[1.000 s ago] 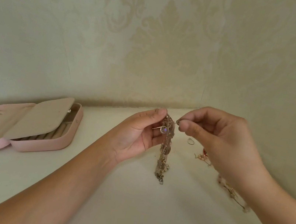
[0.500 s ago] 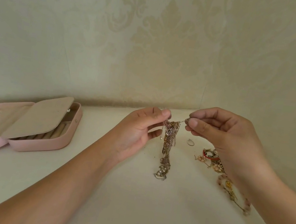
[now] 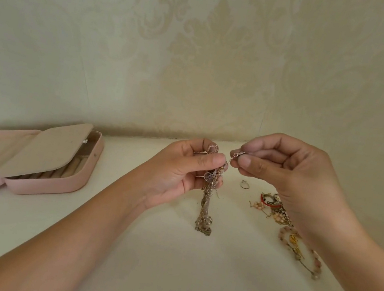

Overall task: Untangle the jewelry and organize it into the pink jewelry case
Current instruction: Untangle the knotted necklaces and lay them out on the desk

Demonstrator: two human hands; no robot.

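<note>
Now: teasing a clasp end out of a chain tangle

The left hand (image 3: 182, 169) is gripping the upper part of the tangled chains (image 3: 206, 205) between its curled fingers and thumb. The bundle is hanging down in front of the palm, and its lower end appears to be touching the cream tabletop (image 3: 166, 267). The right hand (image 3: 293, 181) is pinching a small clasp (image 3: 236, 155) between thumb and forefinger, with its other fingers curled in. A fine strand is running from the clasp to the tangle at the left thumb tip.

The pink jewelry case (image 3: 48, 185) is lying open at the left of the tabletop, well apart from both hands. Its beige inner flap (image 3: 41, 151) is leaning over the rows of ring rolls. A loose oval hoop (image 3: 244, 184) is lying between the tangle and a heap of mixed jewelry (image 3: 274, 208), which the right wrist is partly hiding. A pink beaded strand (image 3: 314, 255) is trailing from that heap toward the viewer. Patterned wallpaper (image 3: 199, 58) is filling the background.
</note>
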